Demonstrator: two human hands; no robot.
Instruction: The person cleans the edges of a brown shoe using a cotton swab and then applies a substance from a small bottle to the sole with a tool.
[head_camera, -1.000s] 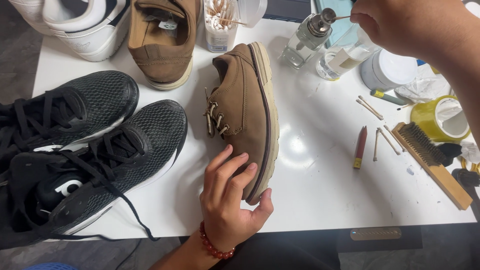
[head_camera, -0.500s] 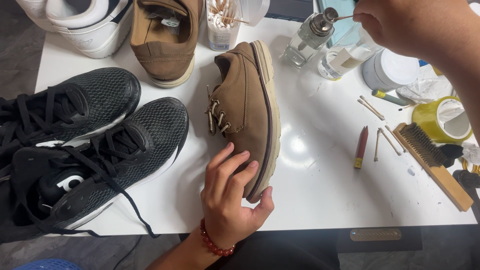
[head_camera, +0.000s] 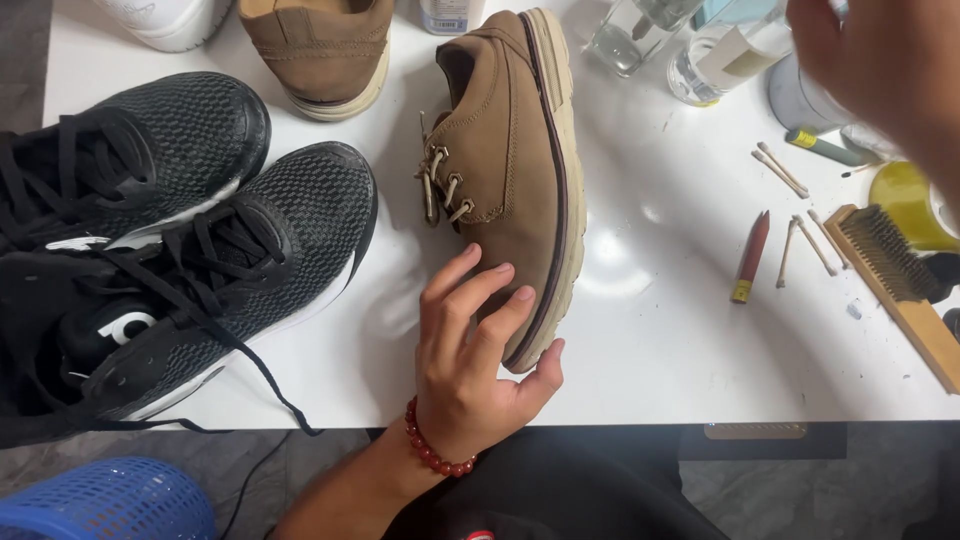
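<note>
A brown suede lace-up shoe (head_camera: 510, 150) lies on its side on the white table (head_camera: 650, 340), with its pale sole facing right. My left hand (head_camera: 470, 370), with a red bead bracelet on the wrist, grips the shoe's toe, fingers on the upper and thumb under the sole edge. My right hand (head_camera: 890, 70) is blurred at the top right, above the bottles and tools. Whether it holds anything is hidden.
Two black mesh sneakers (head_camera: 200, 270) lie at the left. A second brown shoe (head_camera: 320, 50) and a white shoe (head_camera: 170, 15) sit at the back. Glass bottles (head_camera: 635, 35), cotton swabs (head_camera: 780, 170), a red stick (head_camera: 750, 258), a wooden brush (head_camera: 900, 280) and a yellow cup (head_camera: 910, 205) are at the right. A blue basket (head_camera: 100, 500) stands below.
The view has dropped closer to the table. My left hand still grips the shoe's toe. My right hand stays up at the top right.
</note>
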